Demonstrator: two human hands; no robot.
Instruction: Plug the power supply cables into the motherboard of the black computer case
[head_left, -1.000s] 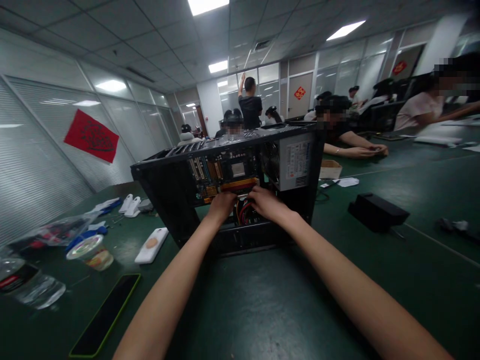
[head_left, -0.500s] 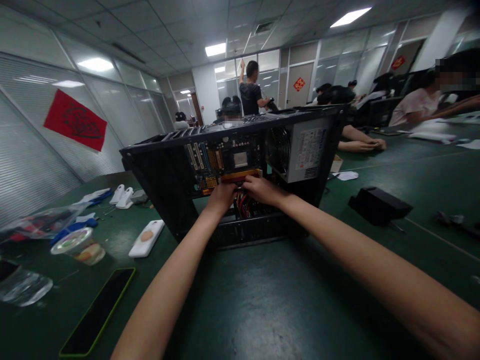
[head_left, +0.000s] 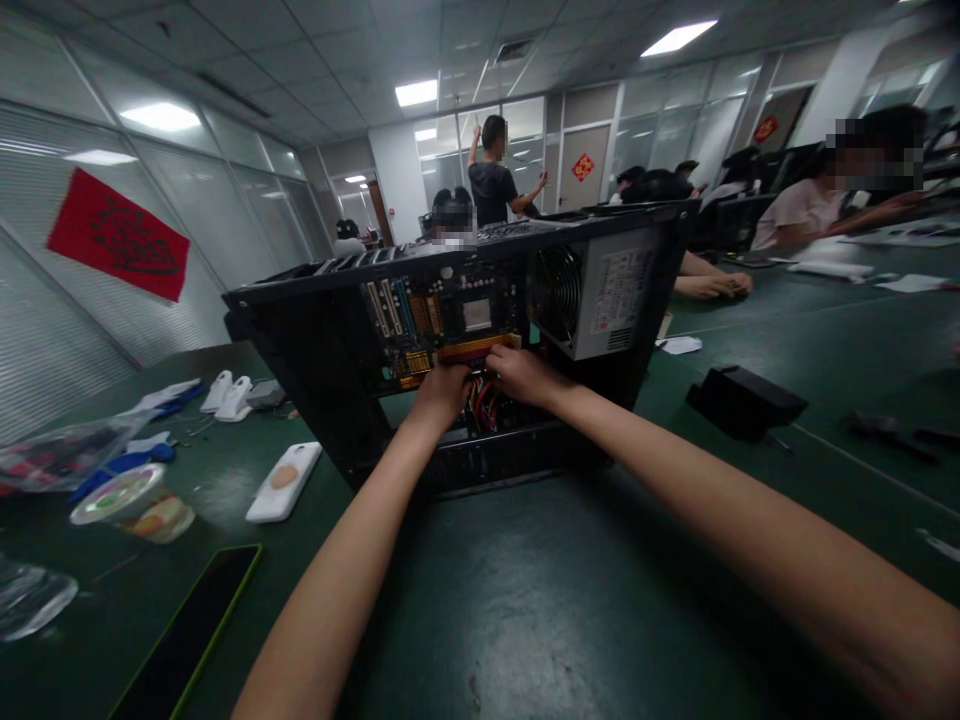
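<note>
An open black computer case (head_left: pixel 292 350) stands on the green table, its inside facing me. Within it are the motherboard (head_left: pixel 405 305), a silver processor (head_left: pixel 476 314) and a power supply (head_left: pixel 611 295) with a round fan. My left hand (head_left: pixel 442 392) reaches in at the lower edge of the board, fingers curled by the yellow and red memory slots (head_left: pixel 469 351). Beside it, my right hand (head_left: pixel 521 373) has its fingers bent together at the slots' right end. Whatever either hand grips is hidden by the fingers. Coloured cables (head_left: pixel 484 405) hang just below both hands.
To the left lie a green-edged phone (head_left: pixel 187 630), a white phone (head_left: pixel 285 483), a lidded cup (head_left: pixel 139 503) and a plastic bag (head_left: pixel 75 450). A black box-shaped part (head_left: pixel 746 400) sits at right. Across the table, another person's hands (head_left: pixel 720 285) rest behind the case.
The view has shifted slightly, and things on the table appear farther left. Both hands stay at the memory slots with little visible movement. The standing person's lowered arm has risen.
</note>
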